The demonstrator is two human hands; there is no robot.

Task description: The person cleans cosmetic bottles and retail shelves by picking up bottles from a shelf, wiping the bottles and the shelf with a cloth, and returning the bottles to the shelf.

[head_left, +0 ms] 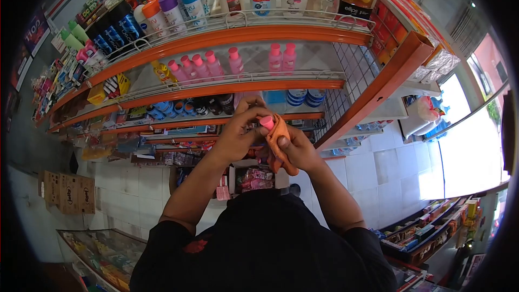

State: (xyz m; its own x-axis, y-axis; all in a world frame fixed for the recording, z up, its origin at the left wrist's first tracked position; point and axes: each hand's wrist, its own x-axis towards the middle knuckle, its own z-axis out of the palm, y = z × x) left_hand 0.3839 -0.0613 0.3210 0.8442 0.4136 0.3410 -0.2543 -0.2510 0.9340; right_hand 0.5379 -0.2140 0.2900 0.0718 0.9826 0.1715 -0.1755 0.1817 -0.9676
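Note:
A small pink-capped bottle is held in front of the shelf, with its cap showing and most of its body hidden. My left hand has its fingers closed about the bottle near the cap. On the other side, my right hand grips an orange cloth that is wrapped against the bottle and hangs below it. Similar pink bottles stand upright on the shelf just beyond my hands, some in a row at the left and two further right.
An orange-edged shelf rack with wire rails rises ahead, its top level crowded with toiletries. The rack's orange post slants at the right. Below my hands sits an open box of packets. Cardboard cartons stand on the floor at left.

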